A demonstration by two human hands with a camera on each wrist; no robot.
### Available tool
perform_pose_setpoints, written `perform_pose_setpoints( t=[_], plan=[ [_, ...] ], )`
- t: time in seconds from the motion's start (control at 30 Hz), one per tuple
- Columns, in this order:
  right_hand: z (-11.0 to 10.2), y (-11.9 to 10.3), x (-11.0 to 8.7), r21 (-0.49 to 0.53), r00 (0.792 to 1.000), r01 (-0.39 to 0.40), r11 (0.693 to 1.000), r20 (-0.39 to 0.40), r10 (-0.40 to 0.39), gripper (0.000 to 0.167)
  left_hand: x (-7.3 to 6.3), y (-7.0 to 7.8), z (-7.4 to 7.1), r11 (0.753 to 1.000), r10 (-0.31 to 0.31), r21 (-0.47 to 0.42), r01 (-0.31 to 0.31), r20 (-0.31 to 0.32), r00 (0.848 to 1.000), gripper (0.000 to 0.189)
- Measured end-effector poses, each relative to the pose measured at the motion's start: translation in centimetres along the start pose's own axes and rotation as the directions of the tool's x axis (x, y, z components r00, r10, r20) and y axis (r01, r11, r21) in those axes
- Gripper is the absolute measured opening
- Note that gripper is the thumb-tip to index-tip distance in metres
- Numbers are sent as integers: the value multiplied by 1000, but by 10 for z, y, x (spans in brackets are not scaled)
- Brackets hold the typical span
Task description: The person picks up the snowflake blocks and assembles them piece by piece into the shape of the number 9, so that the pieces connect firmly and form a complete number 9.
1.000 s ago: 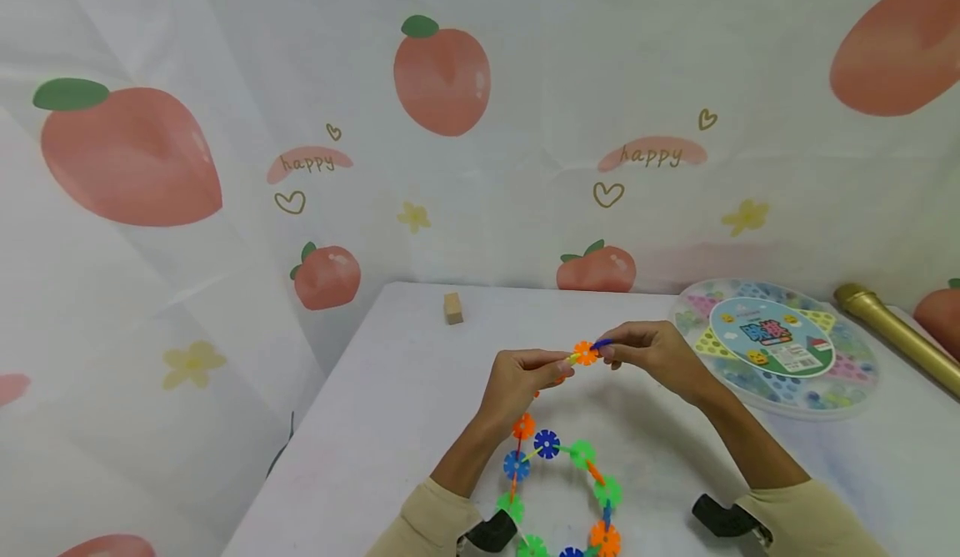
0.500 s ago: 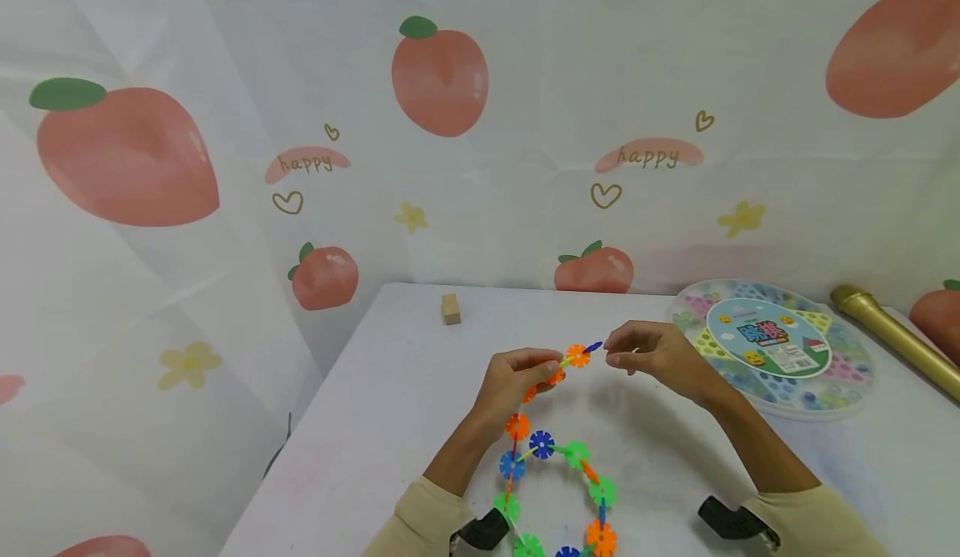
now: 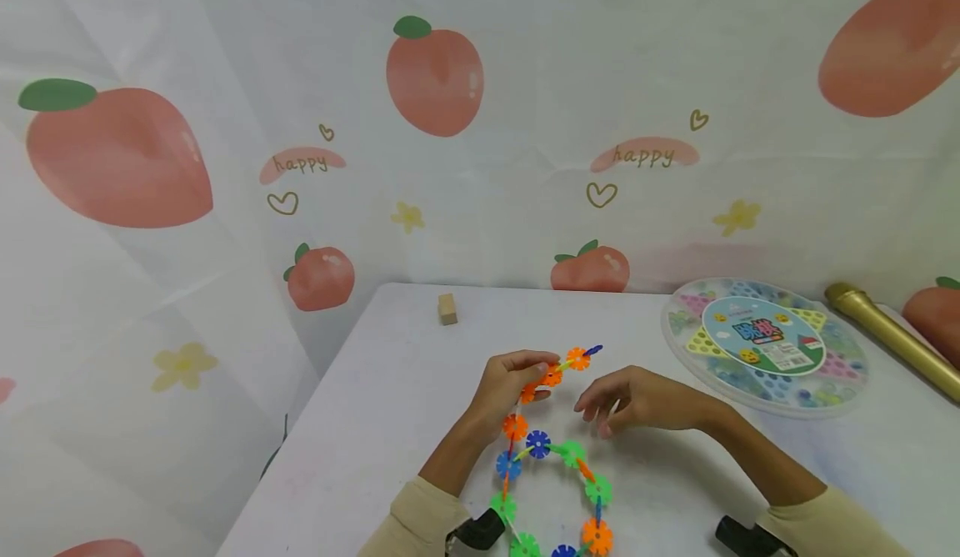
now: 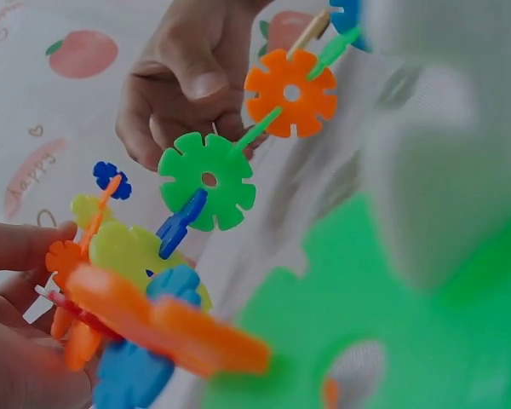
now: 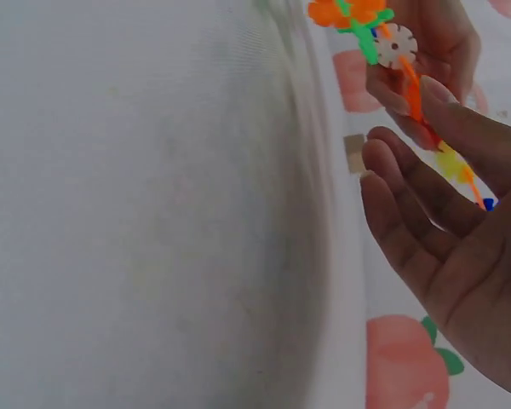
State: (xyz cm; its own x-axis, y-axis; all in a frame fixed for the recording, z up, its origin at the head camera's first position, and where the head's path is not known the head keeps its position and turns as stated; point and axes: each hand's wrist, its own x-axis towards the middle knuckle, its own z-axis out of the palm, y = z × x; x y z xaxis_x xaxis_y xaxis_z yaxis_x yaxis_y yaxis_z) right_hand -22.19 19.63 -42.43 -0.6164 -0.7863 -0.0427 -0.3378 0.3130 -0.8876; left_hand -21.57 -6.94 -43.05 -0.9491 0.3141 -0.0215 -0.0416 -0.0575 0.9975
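Observation:
A chain of interlocking snowflake discs [image 3: 597, 490], in orange, green, blue and yellow, bends into a loop in the head view. My left hand [image 3: 504, 390] pinches the chain near its upper end between thumb and fingers. Past those fingertips the end sticks out to the right: a yellow disc, an orange one, then a dark blue disc [image 3: 593, 350] at the tip. To the right of the chain my right hand [image 3: 652, 398] hangs with loosely bent fingers and holds nothing. The right wrist view shows its bare palm [image 5: 468, 264]. The loop's lowest part runs out of the head view.
At the back right of the white table [image 3: 375, 424] lies a round, clear case [image 3: 840, 390] with a printed label. A gold microphone [image 3: 892, 336] lies beside it. A small wooden block [image 3: 447, 309] stands near the back left. Behind hangs a peach-printed cloth [image 3: 495, 207].
My right hand has let go of the dark blue disc at the chain's tip and moved down, towards me. My left hand keeps its hold on the chain, nearly in place.

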Motion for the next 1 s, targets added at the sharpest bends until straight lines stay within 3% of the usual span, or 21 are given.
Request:
perform_pose_setpoints(
  t=[0.43, 0.73, 1.0],
  plan=[
    [23, -2, 2, 100, 987, -37, 994, 160, 21, 32, 1, 2, -3, 995, 4, 95, -14, 102, 995, 31],
    [28, -4, 3, 90, 986, -42, 995, 162, 27, 31, 4, -3, -5, 997, -22, 80, 10, 145, 989, 35],
    [32, -8, 2, 121, 986, -86, 989, 153, 67, 28, 6, -5, -4, 998, -27, 67, 18, 144, 989, 35]
  ],
)
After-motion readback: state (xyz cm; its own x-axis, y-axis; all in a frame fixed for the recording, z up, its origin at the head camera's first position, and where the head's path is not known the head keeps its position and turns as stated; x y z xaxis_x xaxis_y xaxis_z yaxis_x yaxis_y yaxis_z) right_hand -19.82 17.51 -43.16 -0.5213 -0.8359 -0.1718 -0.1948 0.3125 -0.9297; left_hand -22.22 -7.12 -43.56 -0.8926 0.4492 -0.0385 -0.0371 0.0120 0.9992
